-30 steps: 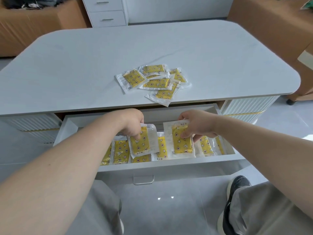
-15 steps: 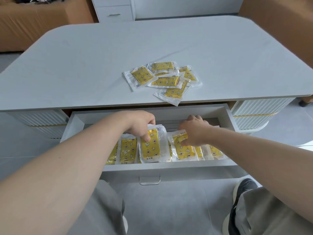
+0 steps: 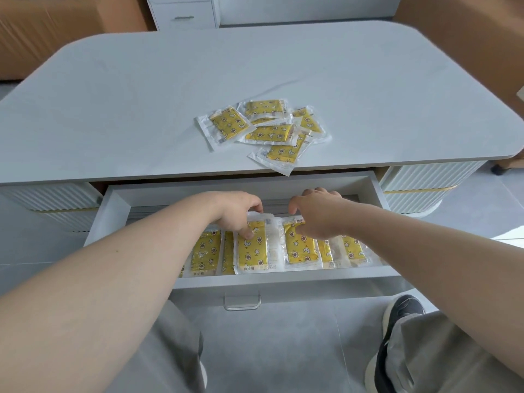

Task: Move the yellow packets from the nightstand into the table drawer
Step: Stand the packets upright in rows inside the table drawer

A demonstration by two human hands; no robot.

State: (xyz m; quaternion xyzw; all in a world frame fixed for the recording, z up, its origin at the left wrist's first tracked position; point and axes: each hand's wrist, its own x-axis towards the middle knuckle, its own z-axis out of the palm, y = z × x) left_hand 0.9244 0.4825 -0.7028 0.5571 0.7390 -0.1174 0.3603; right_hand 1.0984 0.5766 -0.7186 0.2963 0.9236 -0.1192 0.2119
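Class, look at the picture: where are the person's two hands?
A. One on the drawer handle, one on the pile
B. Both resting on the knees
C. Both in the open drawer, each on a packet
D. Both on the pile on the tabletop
C: in the open drawer the left hand pinches the left packet and the right hand pinches the right packet.
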